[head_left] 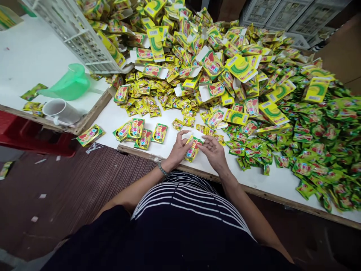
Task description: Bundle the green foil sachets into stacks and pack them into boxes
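Both my hands meet at the near edge of a white table (pixel 262 180). My left hand (pixel 178 148) and my right hand (pixel 214 149) are closed on a small yellow-green carton (pixel 193 147) held between them. A row of closed cartons (pixel 141 132) lies just left of my left hand. A heap of flat, unfolded cartons (pixel 197 56) covers the far side of the table. Green sachets (pixel 316 143) are piled to the right of my right hand.
A white plastic crate (pixel 76 34) leans at the back left. On a second white table on the left stand a green plastic jug (pixel 70 83) and a white mug (pixel 58 110). A red stool (pixel 36 137) sits below it. One carton (pixel 90 134) lies at the table's corner.
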Action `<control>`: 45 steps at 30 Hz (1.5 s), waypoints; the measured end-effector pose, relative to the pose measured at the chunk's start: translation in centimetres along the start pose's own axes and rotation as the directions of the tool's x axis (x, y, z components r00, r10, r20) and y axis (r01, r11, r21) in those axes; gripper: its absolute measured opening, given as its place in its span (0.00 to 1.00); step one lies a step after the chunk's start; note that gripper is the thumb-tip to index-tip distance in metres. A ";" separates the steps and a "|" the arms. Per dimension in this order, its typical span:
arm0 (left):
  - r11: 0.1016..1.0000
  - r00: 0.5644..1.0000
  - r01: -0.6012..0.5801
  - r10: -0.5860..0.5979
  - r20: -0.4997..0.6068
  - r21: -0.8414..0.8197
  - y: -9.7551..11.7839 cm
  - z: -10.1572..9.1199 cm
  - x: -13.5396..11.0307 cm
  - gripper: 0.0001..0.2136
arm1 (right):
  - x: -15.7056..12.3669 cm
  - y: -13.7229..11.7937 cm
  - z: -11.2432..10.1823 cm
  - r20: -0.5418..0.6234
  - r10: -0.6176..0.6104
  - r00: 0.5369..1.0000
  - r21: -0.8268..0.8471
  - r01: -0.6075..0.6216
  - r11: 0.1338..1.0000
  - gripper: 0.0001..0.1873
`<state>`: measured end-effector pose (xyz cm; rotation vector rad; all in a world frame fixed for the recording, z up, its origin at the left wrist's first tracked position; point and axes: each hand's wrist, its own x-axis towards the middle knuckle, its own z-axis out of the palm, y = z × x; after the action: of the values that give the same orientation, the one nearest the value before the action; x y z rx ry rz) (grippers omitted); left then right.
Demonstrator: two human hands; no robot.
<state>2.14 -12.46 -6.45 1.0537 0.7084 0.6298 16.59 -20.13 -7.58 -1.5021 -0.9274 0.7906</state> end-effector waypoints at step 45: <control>0.961 0.980 -0.054 -0.001 0.197 0.272 0.2 -3.6 -0.7 0.19 | -0.4 1.2 0.9 0.104 0.001 0.995 -0.120 0.012 0.993 0.17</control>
<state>-1.10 -11.00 -7.26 1.3657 0.6214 0.4498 15.77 -20.08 -8.87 -1.5744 -1.0726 0.8272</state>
